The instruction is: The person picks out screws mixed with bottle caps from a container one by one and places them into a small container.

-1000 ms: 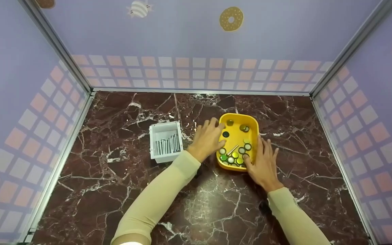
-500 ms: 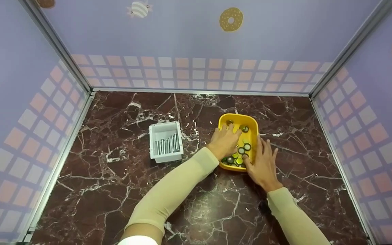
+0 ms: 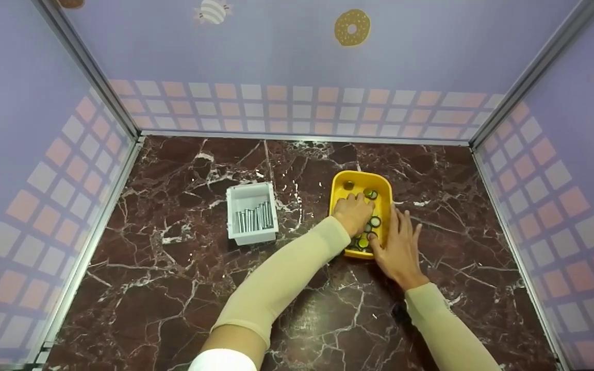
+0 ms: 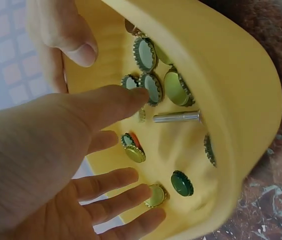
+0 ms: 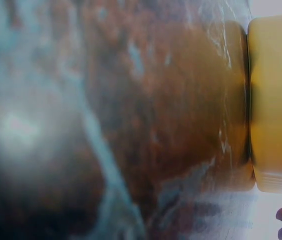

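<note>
A yellow plastic tub (image 3: 361,174) holds several bottle caps, among them a dark green cap (image 4: 182,183) and a gold cap (image 4: 179,89). My left hand (image 3: 353,212) is down inside the tub; in the left wrist view its thumb and slightly bent fingers are spread over the caps, holding nothing. Beyond the thumb tip lies a silver screw (image 4: 177,117) with a flared head. My right hand (image 3: 399,252) grips the tub's right wall, thumb over the rim and fingers along the outside. The left hand hides part of the contents in the head view.
A white box (image 3: 253,238) with several silver screws (image 3: 256,218) stands left of the tub. Both are on a dark red marbled tabletop (image 3: 183,288). Patterned lilac panels (image 3: 276,56) enclose the table at the back and sides.
My left hand has moved right, from the tub's left rim into its middle, and its fingers have bent downward. The right hand and both containers stay put.
</note>
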`<action>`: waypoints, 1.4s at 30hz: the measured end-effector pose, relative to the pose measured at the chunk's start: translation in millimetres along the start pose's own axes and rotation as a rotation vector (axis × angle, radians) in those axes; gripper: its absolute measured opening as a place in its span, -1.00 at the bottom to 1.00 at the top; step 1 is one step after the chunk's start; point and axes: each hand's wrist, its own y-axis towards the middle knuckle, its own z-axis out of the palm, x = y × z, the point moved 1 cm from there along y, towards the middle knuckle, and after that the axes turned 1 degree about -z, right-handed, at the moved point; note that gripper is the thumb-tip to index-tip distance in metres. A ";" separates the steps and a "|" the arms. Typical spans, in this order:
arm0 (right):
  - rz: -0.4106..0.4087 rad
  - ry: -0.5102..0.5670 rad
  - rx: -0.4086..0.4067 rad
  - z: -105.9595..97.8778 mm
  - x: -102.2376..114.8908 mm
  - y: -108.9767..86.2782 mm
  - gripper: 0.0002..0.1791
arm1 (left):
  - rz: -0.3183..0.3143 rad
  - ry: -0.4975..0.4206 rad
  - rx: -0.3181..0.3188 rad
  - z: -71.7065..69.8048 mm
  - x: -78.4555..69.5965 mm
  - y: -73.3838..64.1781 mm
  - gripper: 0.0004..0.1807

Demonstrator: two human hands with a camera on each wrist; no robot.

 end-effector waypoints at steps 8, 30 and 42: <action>0.007 -0.005 0.025 1.0 -1.2 -1.0 0.11 | -0.016 -0.068 0.082 -12.9 -4.2 -16.1 -0.57; 0.009 0.005 0.026 0.0 -0.9 -0.1 0.12 | -0.043 -0.153 0.032 3.9 -4.8 -0.7 -0.68; -0.001 0.003 0.025 -0.6 -1.3 0.2 0.11 | -0.036 -0.191 0.053 42.9 0.0 33.2 -0.66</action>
